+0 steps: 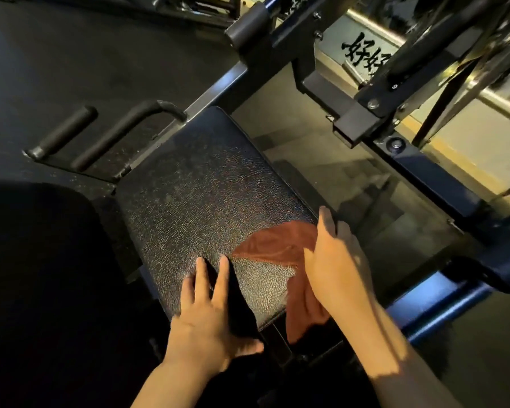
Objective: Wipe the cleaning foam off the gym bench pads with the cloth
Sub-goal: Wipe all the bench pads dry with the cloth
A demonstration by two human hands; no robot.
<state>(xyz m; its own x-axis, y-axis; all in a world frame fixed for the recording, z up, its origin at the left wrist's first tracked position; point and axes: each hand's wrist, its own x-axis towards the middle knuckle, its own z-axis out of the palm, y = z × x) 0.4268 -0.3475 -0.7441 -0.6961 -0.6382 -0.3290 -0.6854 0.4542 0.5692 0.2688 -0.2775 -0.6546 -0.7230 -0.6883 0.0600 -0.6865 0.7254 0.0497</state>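
Starting at the left, a dark back pad [42, 275] fills the near-left corner, with two black grip handles [100, 136] beyond it. The seat pad [200, 184] runs with its long axis from near to far-right, its textured surface glistening wet; no distinct foam shows on it. The left hand [206, 316] lies flat on the pad's near end, fingers spread, gripping nothing. Just to its right, the reddish-brown cloth [274, 245] lies on the pad's near-right corner and spills over that edge. The right hand [336, 260] rests on the cloth there, fingers extended and only loosely curved, pressing more than clutching. The right hand is plainly the nearer to the cloth, and the unwiped length of pad lies far and left of it, so the next stroke likely sweeps that way. Machine frame [365, 119] stands at far right.
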